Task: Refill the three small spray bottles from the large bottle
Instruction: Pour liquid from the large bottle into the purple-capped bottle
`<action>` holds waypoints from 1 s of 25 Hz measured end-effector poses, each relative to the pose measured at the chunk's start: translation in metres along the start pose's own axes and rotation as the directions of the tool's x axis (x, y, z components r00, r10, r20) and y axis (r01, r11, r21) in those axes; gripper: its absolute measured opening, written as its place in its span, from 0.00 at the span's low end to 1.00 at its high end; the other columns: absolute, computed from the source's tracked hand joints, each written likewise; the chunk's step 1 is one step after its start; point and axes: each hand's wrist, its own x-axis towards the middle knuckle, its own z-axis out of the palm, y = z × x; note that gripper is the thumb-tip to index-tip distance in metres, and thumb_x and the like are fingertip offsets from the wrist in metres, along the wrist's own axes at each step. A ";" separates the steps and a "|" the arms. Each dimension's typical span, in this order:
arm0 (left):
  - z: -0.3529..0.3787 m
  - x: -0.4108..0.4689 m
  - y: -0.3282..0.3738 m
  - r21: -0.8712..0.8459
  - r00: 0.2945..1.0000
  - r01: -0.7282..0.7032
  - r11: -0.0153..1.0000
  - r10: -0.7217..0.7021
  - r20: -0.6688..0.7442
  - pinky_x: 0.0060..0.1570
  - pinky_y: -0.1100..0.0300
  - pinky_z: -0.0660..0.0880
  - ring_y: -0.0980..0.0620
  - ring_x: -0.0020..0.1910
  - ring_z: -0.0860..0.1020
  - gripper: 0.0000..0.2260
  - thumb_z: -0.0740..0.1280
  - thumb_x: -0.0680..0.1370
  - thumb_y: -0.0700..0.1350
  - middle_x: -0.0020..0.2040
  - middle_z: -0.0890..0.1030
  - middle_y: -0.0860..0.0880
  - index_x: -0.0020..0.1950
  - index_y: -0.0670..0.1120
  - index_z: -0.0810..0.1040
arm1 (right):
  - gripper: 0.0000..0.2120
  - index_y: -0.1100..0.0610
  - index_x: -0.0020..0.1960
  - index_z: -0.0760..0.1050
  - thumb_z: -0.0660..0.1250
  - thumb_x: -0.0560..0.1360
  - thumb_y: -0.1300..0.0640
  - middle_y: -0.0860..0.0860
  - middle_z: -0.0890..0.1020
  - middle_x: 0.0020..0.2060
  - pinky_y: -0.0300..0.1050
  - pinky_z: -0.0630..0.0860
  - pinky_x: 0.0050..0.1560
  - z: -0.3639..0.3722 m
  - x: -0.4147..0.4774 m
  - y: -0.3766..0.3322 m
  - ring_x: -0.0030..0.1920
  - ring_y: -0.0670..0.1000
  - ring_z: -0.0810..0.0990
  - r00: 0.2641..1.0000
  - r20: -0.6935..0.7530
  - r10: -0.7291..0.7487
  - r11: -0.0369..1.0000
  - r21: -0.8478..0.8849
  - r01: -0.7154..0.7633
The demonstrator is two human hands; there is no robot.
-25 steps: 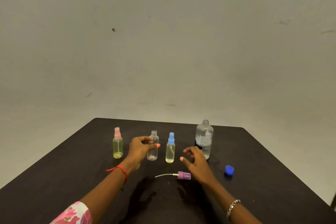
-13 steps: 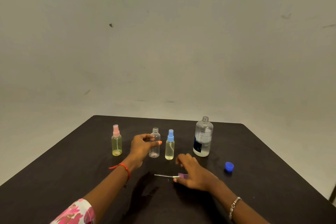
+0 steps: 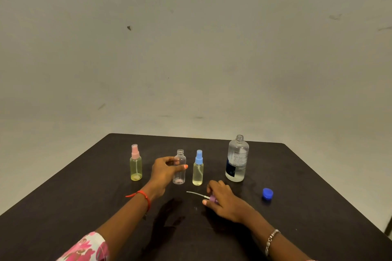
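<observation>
Grips the clear uncapped bottle point(image 3: 179, 176) with the left hand point(image 3: 164, 172), thumb across the front and fingers curled behind. Probably done to keep this light, nearly empty-looking thing upright on the tabletop point(image 3: 307, 176) with its neck free for pouring.

Closes the right hand point(image 3: 228, 201) over the purple spray head point(image 3: 212, 198), which lies on its side at five o'clock from that bottle with the dip tube point(image 3: 195, 193) pointing toward nine o'clock. Seemingly kept close for refitting afterwards.

Keeps a row beside the held bottle: pink-capped bottle point(image 3: 135, 164) at nine o'clock, blue-capped bottle point(image 3: 198, 169) just beside at three o'clock. Both capped and showing yellowish liquid, so judged not the ones in hand.

Leaves the large bottle point(image 3: 237, 159) further out toward two o'clock, upright, neck open, holding clear liquid, ready as the source. Parks its blue cap point(image 3: 267, 193) at four o'clock, well apart from both hands and out of the pouring path.
</observation>
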 end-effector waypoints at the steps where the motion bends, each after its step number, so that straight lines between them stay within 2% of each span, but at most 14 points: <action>1: 0.000 0.000 0.000 0.000 1.000 0.001 1.000 -0.001 0.002 0.58 0.48 0.75 0.45 0.57 0.76 0.20 0.74 0.67 0.37 0.53 0.78 0.44 0.58 0.39 0.76 | 0.13 0.53 0.53 0.64 0.59 0.76 0.44 0.49 0.68 0.48 0.41 0.67 0.51 -0.002 0.002 0.003 0.50 0.50 0.68 0.998 -0.055 0.013 0.999 0.043 -0.010; 3: 0.001 0.000 0.001 0.001 1.000 0.002 1.000 -0.002 0.004 0.58 0.49 0.76 0.45 0.58 0.75 0.20 0.73 0.67 0.37 0.55 0.78 0.44 0.58 0.40 0.76 | 0.11 0.52 0.51 0.64 0.60 0.76 0.46 0.49 0.69 0.48 0.41 0.68 0.50 -0.008 0.008 0.007 0.50 0.49 0.69 0.965 -0.256 0.058 0.985 0.172 -0.013; 5: 0.001 0.000 0.001 0.001 1.000 0.000 1.000 0.000 0.007 0.57 0.49 0.76 0.46 0.57 0.75 0.20 0.73 0.67 0.37 0.54 0.77 0.44 0.58 0.40 0.76 | 0.11 0.53 0.51 0.64 0.64 0.75 0.51 0.51 0.69 0.50 0.42 0.68 0.51 -0.017 0.017 0.011 0.51 0.51 0.69 0.840 -0.514 0.175 0.960 0.279 -0.029; 7: -0.001 0.000 0.001 0.002 1.000 0.001 1.000 -0.001 0.002 0.57 0.49 0.76 0.47 0.56 0.75 0.20 0.74 0.67 0.37 0.53 0.77 0.46 0.58 0.40 0.76 | 0.22 0.58 0.59 0.64 0.71 0.71 0.55 0.57 0.68 0.57 0.47 0.67 0.57 -0.030 0.028 0.015 0.59 0.56 0.68 0.635 -0.683 0.360 0.919 0.378 -0.114; 8: -0.001 0.000 0.001 0.003 1.000 0.000 1.000 0.000 -0.003 0.57 0.49 0.76 0.47 0.56 0.75 0.19 0.74 0.67 0.37 0.52 0.77 0.46 0.57 0.40 0.76 | 0.30 0.60 0.63 0.62 0.74 0.67 0.56 0.59 0.66 0.62 0.51 0.64 0.62 -0.036 0.034 0.017 0.64 0.58 0.65 0.552 -0.695 0.462 0.875 0.457 -0.158; 9: -0.002 0.001 0.001 0.004 1.000 -0.003 1.000 0.003 -0.007 0.58 0.48 0.76 0.47 0.55 0.75 0.19 0.74 0.67 0.37 0.51 0.77 0.46 0.57 0.40 0.76 | 0.38 0.61 0.67 0.59 0.76 0.65 0.56 0.61 0.64 0.66 0.55 0.62 0.65 -0.043 0.039 0.018 0.67 0.60 0.62 0.506 -0.668 0.546 0.825 0.534 -0.185; 11: -0.003 0.002 0.003 0.006 1.000 -0.011 1.000 0.011 -0.012 0.58 0.48 0.75 0.47 0.55 0.76 0.19 0.74 0.67 0.37 0.51 0.77 0.47 0.56 0.40 0.77 | 0.47 0.61 0.71 0.53 0.78 0.62 0.55 0.61 0.60 0.70 0.61 0.57 0.68 -0.050 0.050 0.028 0.71 0.61 0.58 0.502 -0.575 0.646 0.742 0.628 -0.235; 12: -0.002 0.002 0.004 0.007 1.000 -0.014 1.000 0.014 -0.013 0.58 0.47 0.75 0.47 0.55 0.76 0.19 0.74 0.67 0.37 0.51 0.77 0.47 0.57 0.39 0.77 | 0.48 0.61 0.72 0.53 0.78 0.62 0.54 0.61 0.61 0.70 0.63 0.58 0.68 -0.051 0.054 0.033 0.71 0.62 0.59 0.524 -0.527 0.669 0.713 0.655 -0.250; 14: -0.003 0.002 0.007 0.008 1.000 -0.019 1.000 0.019 -0.018 0.58 0.48 0.76 0.48 0.54 0.75 0.20 0.74 0.67 0.37 0.50 0.77 0.48 0.57 0.39 0.76 | 0.42 0.58 0.69 0.57 0.77 0.63 0.55 0.60 0.67 0.67 0.64 0.64 0.67 -0.050 0.062 0.039 0.68 0.62 0.66 0.596 -0.448 0.666 0.668 0.715 -0.208; 17: -0.002 0.000 0.011 0.010 0.999 -0.034 0.999 0.034 -0.015 0.58 0.48 0.76 0.48 0.54 0.76 0.21 0.74 0.67 0.37 0.50 0.77 0.48 0.58 0.40 0.76 | 0.33 0.58 0.64 0.64 0.77 0.64 0.58 0.59 0.73 0.63 0.65 0.67 0.64 -0.052 0.063 0.040 0.63 0.61 0.71 0.606 -0.440 0.663 0.655 0.732 -0.185; 21: -0.001 -0.004 0.015 -0.019 0.999 -0.048 0.999 0.047 -0.013 0.57 0.48 0.76 0.48 0.53 0.77 0.22 0.75 0.66 0.37 0.49 0.79 0.48 0.58 0.41 0.75 | 0.32 0.58 0.61 0.69 0.78 0.61 0.59 0.58 0.77 0.60 0.65 0.68 0.63 -0.058 0.055 0.026 0.61 0.60 0.73 0.611 -0.531 0.587 0.746 0.648 -0.153; 25: 0.000 -0.008 0.022 -0.037 0.998 -0.058 0.998 0.058 -0.002 0.57 0.47 0.76 0.47 0.54 0.78 0.21 0.75 0.66 0.37 0.50 0.79 0.47 0.57 0.41 0.77 | 0.34 0.55 0.64 0.68 0.78 0.61 0.57 0.56 0.76 0.58 0.60 0.72 0.61 -0.077 0.053 0.004 0.58 0.57 0.75 0.689 -0.636 0.347 0.892 0.452 -0.032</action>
